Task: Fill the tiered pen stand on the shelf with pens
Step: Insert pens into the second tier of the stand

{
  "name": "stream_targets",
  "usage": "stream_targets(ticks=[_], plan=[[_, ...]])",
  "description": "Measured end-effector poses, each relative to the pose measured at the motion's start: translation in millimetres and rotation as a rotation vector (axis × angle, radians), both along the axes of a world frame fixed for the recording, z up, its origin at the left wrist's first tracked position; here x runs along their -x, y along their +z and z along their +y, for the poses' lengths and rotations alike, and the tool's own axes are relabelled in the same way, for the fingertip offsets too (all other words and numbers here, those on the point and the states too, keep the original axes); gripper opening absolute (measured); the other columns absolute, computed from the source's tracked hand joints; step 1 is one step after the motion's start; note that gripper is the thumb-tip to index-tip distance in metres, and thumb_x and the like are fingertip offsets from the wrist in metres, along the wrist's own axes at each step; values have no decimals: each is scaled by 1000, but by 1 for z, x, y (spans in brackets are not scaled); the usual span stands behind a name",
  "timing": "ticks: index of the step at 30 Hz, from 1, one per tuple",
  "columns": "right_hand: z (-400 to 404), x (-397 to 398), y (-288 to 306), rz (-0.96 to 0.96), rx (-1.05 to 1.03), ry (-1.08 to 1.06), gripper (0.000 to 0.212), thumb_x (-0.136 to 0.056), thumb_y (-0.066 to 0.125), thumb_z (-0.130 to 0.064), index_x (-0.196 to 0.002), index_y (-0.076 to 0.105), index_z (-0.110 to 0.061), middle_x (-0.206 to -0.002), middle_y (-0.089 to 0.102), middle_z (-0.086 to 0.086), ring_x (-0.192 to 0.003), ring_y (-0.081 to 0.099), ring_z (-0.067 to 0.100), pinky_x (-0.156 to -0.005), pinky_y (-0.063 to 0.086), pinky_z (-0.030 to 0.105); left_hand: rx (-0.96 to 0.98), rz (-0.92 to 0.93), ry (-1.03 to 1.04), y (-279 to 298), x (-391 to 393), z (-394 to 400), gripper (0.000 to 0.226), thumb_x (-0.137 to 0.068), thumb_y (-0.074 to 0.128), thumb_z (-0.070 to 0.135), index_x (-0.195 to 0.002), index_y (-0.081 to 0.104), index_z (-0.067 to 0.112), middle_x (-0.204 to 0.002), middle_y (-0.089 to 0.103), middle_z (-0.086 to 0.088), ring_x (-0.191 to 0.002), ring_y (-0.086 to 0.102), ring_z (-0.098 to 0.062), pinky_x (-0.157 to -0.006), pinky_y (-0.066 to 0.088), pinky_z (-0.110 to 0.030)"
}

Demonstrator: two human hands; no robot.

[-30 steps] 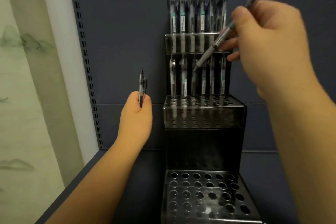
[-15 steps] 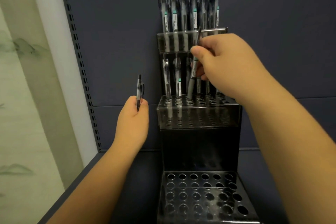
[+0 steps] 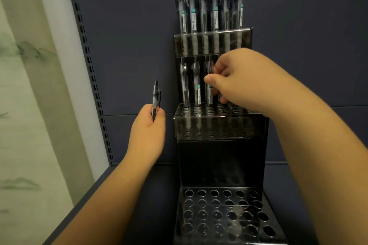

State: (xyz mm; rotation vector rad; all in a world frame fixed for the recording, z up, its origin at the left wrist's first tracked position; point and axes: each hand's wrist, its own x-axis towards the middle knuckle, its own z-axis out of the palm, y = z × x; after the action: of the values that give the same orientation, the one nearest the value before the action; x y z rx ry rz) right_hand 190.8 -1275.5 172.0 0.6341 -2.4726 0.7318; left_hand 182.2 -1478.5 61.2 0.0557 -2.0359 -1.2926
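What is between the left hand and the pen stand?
Nothing: in the head view, only bare shelf back panel separates the left hand from the pen stand.

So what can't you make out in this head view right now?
- Middle tier, right side: hidden by the right hand, so its pen count is unknown.
- Pen at the right hand: blurred, grip unclear.
- Left hand: pens overlap, number uncertain.
- Bottom tier: front edge cut off by the frame.

My right hand (image 3: 242, 79) crowds the upright clear-barrelled pens (image 3: 196, 87) at twelve o'clock in the dark perforated tiered stand's (image 3: 219, 127) middle step. At six o'clock its bottom step (image 3: 223, 215) lies open; nine o'clock's slotted upright (image 3: 89, 65) walls me in.
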Motion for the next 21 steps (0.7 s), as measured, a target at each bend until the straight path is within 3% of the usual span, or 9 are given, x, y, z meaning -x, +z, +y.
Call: stream_targets(ticks=[7,10,13,15,17,19,21], plan=[[3,-11,0,96,-98,-117,46,-96,58,-52,-105,71,-9,-87,75,12,-77,70,27,-72,60,45,-33,16,-8,1,0,1,25,-103,46,30,-93,52,8,-72,47,-8,-63,43,-19,-56,39,-38],[0,-21,2,146,-39,-77,35,-96,58,-53,-94,66,-19,-79,71,5,-72,65,19,-64,55,35,-82,62,-42,1,0,0,24,-102,47,36,-91,55,16,-67,49,-7,-62,46,-23,-57,43,-45],[-9,-28,2,133,15,45,27,-95,60,-50,-85,67,-26,-68,67,-3,-62,61,8,-58,50,28,-149,176,-75,5,-7,3,20,-103,48,32,-89,58,22,-59,47,1,-55,46,-18,-51,43,-38],[-18,-30,-1,134,5,108,23,-96,60,-49,-89,70,-29,-69,66,-7,-63,61,5,-58,47,22,-126,256,-73,10,-14,7,18,-104,48,31,-91,60,23,-57,46,3,-51,45,-17,-48,44,-36],[-27,-30,-6,145,-5,149,22,-96,60,-49,-105,72,-32,-75,66,-12,-70,61,2,-63,49,19,-37,334,-55,13,-19,8,18,-103,49,33,-89,60,27,-59,46,-3,-55,45,-25,-51,45,-39],[-35,-27,-12,165,7,185,26,-96,59,-50,-116,69,-35,-77,64,-14,-74,61,1,-67,50,22,77,390,-43,14,-24,9,19,-103,50,30,-87,60,25,-66,50,-8,-56,46,-17,-53,41,-27],[-40,-25,-16,162,52,238,17,-97,60,-47,-107,69,-37,-71,60,-16,-69,57,-3,-61,42,19,186,420,-41,15,-27,11,19,-103,51,24,-89,63,22,-69,57,-1,-62,52,-8,-55,39,-18]])
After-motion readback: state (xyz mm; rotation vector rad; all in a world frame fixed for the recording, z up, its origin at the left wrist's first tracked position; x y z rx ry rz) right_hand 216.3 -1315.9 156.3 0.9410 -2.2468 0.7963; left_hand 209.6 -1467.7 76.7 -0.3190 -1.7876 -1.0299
